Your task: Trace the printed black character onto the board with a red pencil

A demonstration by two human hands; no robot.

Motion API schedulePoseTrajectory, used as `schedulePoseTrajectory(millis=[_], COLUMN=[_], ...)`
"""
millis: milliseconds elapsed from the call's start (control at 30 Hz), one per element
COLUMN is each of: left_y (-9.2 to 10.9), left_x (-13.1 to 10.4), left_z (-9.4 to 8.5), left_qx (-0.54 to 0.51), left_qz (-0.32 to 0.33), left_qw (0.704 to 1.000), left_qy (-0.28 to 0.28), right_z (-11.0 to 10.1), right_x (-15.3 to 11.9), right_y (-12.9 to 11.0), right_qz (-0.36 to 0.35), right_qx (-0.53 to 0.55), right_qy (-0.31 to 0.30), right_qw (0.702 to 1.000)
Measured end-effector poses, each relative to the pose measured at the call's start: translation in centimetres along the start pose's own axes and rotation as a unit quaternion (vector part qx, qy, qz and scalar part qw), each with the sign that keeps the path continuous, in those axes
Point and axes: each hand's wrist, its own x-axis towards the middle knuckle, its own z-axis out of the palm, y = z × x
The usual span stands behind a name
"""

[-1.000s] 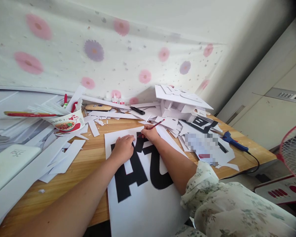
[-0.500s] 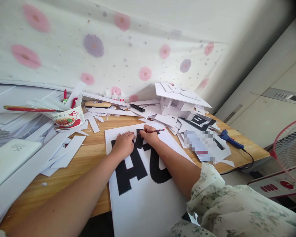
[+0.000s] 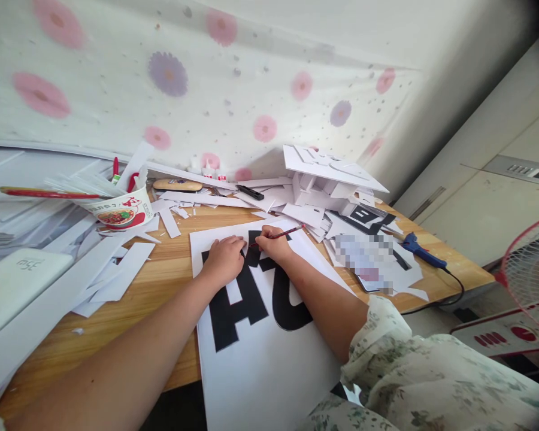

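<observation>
Wooden table (image 3: 161, 269) carries one bowl (image 3: 130, 212) of pale sticks (image 3: 87, 181). Right hand (image 3: 273, 242) grips a pencil (image 3: 290, 231); left hand (image 3: 224, 260) lies unclenched on black letters (image 3: 251, 299).

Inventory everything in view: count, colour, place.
Sheet: 1, white, table front
Shapes: 2+, black, on sheet
Pencil: 1, red, right hand
Bowl: 1, white-red, left
Flat device: 1, white, left
Scraps: many, white, on table
Cutter: 1, black, behind sheet
Bottles: several, white, back
Model: 1, white, back right
Glue gun: 1, blue, right
Table: 1, brown, beneath sheet
Curtain: 1, white, behind
Fan: 1, red, right
Left hand: 1, on sheet
Right hand: 1, holding pencil
</observation>
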Motion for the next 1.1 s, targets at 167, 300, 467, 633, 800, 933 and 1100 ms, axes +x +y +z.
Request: schedulePoseTrajectory(millis=[167, 300, 467, 633, 800, 933, 1100], left_y=[-0.1, -0.2, -0.2, -0.3, -0.5, -0.4, -0.2], left_x=[0.0, 0.1, 0.1, 0.2, 0.2, 0.3, 0.2], left_z=[-0.1, -0.1, -0.1, 0.0, 0.2, 0.2, 0.0], left_qx=[-0.007, -0.009, -0.005, -0.001, -0.001, 0.002, 0.005], left_qz=[0.007, 0.004, 0.003, 0.003, 0.002, 0.003, 0.002], left_qw=[1.000, 1.000, 1.000, 0.999, 0.999, 0.999, 0.999], left_qy=[-0.009, -0.015, -0.025, -0.033, -0.035, -0.034, -0.034], right_z=[-0.1, -0.1, -0.3, -0.4, -0.4, -0.5, -0.4], right_x=[-0.2, -0.4, -0.6, -0.9, -1.0, -1.1, -1.0], right_y=[-0.3, -0.4, -0.8, -1.3, -1.6, -1.8, -1.7], right_qz=[0.001, -0.002, 0.000, 0.010, 0.022, 0.031, 0.044], right_qx=[0.013, 0.024, 0.040, 0.060, 0.083, 0.102, 0.127], right_qy=[-0.018, -0.034, -0.058, -0.073, -0.085, -0.092, -0.087], right_qw=[1.000, 0.999, 0.998, 0.995, 0.993, 0.990, 0.987])
